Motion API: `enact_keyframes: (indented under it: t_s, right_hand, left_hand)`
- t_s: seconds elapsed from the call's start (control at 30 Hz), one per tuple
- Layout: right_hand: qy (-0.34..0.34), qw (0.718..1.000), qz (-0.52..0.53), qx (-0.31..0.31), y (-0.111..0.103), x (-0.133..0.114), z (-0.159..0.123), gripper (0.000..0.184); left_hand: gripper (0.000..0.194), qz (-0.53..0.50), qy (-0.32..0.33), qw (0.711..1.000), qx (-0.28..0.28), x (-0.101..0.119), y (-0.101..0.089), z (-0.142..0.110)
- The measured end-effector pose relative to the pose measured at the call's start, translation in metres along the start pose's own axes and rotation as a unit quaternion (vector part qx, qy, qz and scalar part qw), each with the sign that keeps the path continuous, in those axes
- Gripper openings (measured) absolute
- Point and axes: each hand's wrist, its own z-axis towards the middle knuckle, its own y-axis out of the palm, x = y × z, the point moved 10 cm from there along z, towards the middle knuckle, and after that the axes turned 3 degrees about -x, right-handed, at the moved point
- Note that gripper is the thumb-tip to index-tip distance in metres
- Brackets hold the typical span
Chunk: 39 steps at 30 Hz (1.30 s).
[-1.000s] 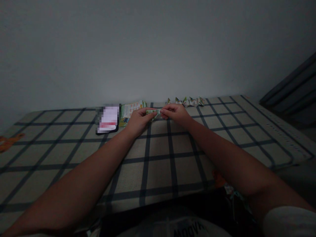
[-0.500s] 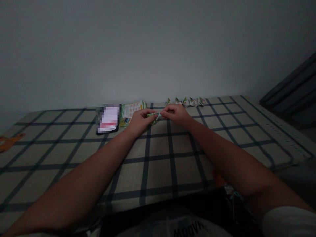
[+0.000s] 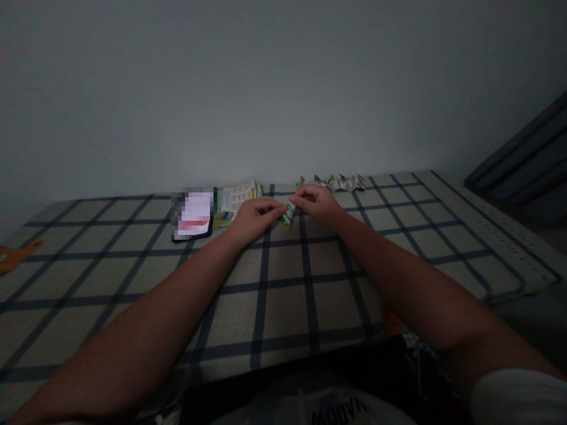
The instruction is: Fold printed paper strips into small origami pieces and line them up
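Observation:
Between my two hands is a small piece of folded green-and-white printed paper (image 3: 287,217), held above the checked cloth. My left hand (image 3: 258,218) pinches its left side between thumb and forefinger. The fingertips of my right hand (image 3: 315,199) close on its upper right end. Just left of my left hand lies a stack of green printed leaflets (image 3: 239,195), partly covered by that hand. Behind my right hand stands a row of several folded paper pieces (image 3: 348,183) in the same green and white.
A phone (image 3: 194,213) with a lit, blurred screen lies left of the leaflets. The checked cloth (image 3: 283,307) covers the table up to the grey wall (image 3: 283,88). An orange shape (image 3: 20,257) shows at the far left edge, and dark striped fabric (image 3: 527,147) at the right.
The paper between my hands has turned from lying nearly level to slanting downward, with more of its green face showing. My left fingers have shifted their hold slightly.

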Motion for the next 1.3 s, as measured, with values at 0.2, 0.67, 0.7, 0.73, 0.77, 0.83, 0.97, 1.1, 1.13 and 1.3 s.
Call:
enact_keyframes:
  t_s: [0.2, 0.67, 0.7, 0.73, 0.77, 0.83, 0.97, 1.1, 1.13, 1.3]
  right_hand:
    - [0.019, 1.0, -0.011, -0.017, 0.006, 0.004, 0.0, 0.035]
    - [0.073, 0.994, 0.063, -0.048, 0.008, 0.022, 0.003, 0.037]
    - [0.074, 0.994, 0.06, -0.048, 0.007, 0.023, 0.003, 0.036]
    - [0.075, 0.994, 0.056, -0.049, 0.007, 0.023, 0.003, 0.035]
    - [0.076, 0.995, 0.051, -0.051, 0.006, 0.023, 0.003, 0.034]
    - [0.071, 0.995, 0.036, -0.057, 0.006, 0.021, 0.003, 0.033]
    - [0.049, 0.996, 0.009, -0.068, 0.008, 0.015, 0.003, 0.032]
    - [0.054, 0.997, 0.022, -0.049, 0.006, 0.014, 0.003, 0.034]
    - [0.06, 0.997, 0.026, -0.05, 0.007, 0.015, 0.002, 0.035]
    - [0.083, 0.993, 0.023, -0.076, 0.011, 0.022, 0.002, 0.036]
  left_hand:
    - [0.022, 0.026, -0.019, 0.998, -0.048, -0.005, 0.011, -0.001]
    - [0.021, 0.013, -0.055, 0.996, 0.075, -0.017, -0.012, -0.003]
    - [0.022, 0.007, -0.06, 0.995, 0.075, -0.018, -0.012, -0.003]
    - [0.022, 0.002, -0.064, 0.995, 0.074, -0.02, -0.011, -0.003]
    - [0.022, -0.003, -0.068, 0.995, 0.072, -0.02, -0.01, -0.003]
    - [0.022, -0.007, -0.071, 0.995, 0.065, -0.021, -0.009, -0.003]
    - [0.023, -0.009, -0.075, 0.996, 0.051, -0.019, -0.006, -0.004]
    - [0.028, -0.028, -0.08, 0.995, 0.052, -0.02, -0.007, -0.003]
    - [0.029, -0.031, -0.078, 0.995, 0.057, -0.02, -0.008, -0.003]
    - [0.03, -0.005, -0.081, 0.994, 0.072, -0.021, -0.012, -0.003]
